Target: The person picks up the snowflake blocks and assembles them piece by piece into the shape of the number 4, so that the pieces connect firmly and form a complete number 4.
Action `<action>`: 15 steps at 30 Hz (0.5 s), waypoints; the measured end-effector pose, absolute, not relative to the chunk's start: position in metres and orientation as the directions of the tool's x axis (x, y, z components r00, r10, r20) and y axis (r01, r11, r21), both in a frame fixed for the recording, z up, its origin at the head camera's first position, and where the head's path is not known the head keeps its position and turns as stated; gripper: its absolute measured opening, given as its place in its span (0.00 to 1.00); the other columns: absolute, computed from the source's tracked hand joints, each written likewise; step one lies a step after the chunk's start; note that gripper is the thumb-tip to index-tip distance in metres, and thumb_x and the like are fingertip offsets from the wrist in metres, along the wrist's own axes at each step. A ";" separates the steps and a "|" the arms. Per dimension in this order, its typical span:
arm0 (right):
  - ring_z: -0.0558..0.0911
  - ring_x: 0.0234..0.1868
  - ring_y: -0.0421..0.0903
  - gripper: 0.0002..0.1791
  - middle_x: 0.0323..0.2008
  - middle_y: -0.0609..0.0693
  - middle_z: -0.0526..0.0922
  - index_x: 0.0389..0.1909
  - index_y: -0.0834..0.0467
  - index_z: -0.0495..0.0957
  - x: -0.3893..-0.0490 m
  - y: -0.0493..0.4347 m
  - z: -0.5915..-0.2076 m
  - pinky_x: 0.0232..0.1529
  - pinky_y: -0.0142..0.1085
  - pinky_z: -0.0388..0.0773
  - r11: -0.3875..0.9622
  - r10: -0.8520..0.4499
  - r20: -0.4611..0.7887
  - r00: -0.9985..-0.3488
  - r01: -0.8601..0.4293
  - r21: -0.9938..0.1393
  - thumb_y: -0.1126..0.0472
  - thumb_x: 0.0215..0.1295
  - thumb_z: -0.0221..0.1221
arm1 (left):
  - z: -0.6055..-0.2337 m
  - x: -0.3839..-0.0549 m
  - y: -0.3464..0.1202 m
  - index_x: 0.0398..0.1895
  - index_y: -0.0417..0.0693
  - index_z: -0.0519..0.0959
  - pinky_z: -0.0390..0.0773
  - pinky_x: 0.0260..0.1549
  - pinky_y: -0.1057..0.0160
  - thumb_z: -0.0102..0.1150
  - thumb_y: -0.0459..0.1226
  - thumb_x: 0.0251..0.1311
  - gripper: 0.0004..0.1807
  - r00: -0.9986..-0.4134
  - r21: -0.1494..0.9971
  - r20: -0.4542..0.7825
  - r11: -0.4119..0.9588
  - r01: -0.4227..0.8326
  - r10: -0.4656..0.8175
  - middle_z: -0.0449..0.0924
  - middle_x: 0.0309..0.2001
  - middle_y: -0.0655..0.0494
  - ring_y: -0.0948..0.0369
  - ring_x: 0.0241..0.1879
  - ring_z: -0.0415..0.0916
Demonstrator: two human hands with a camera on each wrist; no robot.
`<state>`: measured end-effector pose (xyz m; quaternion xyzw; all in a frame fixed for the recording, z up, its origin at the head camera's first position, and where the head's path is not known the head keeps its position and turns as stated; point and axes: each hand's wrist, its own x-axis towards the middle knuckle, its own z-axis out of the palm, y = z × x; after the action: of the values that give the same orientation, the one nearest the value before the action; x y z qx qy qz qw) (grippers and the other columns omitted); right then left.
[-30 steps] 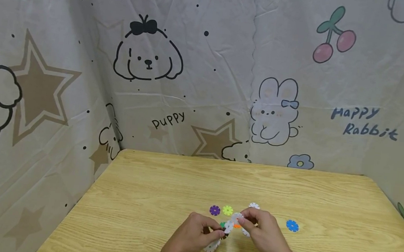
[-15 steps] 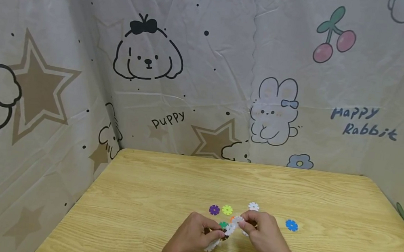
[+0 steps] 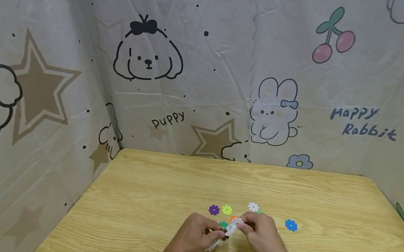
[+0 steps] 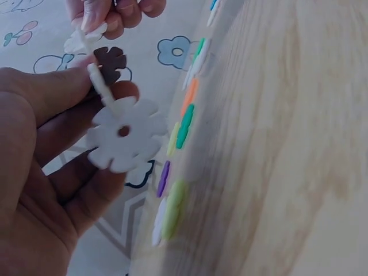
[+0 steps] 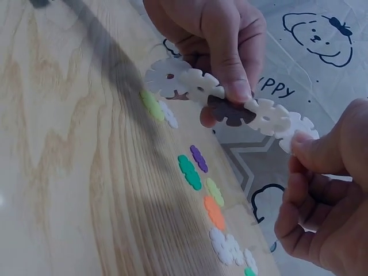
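Notched plastic snowflake discs are joined into a chain, with white discs (image 5: 267,117) either side of a dark brown disc (image 5: 231,111). My left hand (image 3: 191,235) grips the chain near its middle, thumb at the brown disc in the right wrist view. At the chain's other end, my right hand (image 3: 265,235) pinches the outermost white disc (image 5: 296,132) between thumb and fingers. Another white disc (image 4: 127,134) sticks out past the left fingers in the left wrist view. The chain is held above the table.
Loose discs lie on the wooden table (image 3: 145,185): purple (image 3: 214,210), yellow (image 3: 227,210), orange (image 5: 214,213), green (image 5: 189,172) and white (image 3: 253,207). A blue disc (image 3: 291,225) lies to the right. A printed cloth (image 3: 211,62) hangs behind the table.
My right hand and the white disc it pinches have shifted slightly downward, and more of the orange disc shows. A green disc now shows beyond the right hand. The left hand has barely moved.
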<state>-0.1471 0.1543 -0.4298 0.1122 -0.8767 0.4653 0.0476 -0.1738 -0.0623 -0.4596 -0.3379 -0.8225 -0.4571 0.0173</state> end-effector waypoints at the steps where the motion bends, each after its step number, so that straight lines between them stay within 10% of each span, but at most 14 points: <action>1: 0.65 0.20 0.36 0.09 0.17 0.41 0.69 0.25 0.55 0.81 -0.147 0.154 -0.430 0.22 0.30 0.61 0.539 -0.158 0.182 -0.971 -0.239 -0.807 0.68 0.64 0.64 | -0.459 -0.174 -0.063 0.32 0.50 0.90 0.71 0.15 0.75 0.68 0.39 0.63 0.05 -0.777 0.747 0.319 0.361 0.558 0.542 0.85 0.29 0.70 0.80 0.18 0.68; 15: 0.69 0.24 0.37 0.04 0.25 0.46 0.78 0.32 0.57 0.84 -0.151 0.150 -0.428 0.23 0.31 0.66 0.440 -0.231 0.198 -0.953 -0.284 -0.852 0.66 0.67 0.63 | -0.456 -0.176 -0.069 0.31 0.45 0.88 0.80 0.28 0.70 0.66 0.43 0.65 0.11 -0.812 0.815 0.305 0.305 0.493 0.498 0.84 0.27 0.69 0.73 0.25 0.78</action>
<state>-0.1510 0.1501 -0.4282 0.1517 -0.8482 0.5067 0.0263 -0.1757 -0.0688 -0.4557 -0.3066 -0.8077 -0.5036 -0.0025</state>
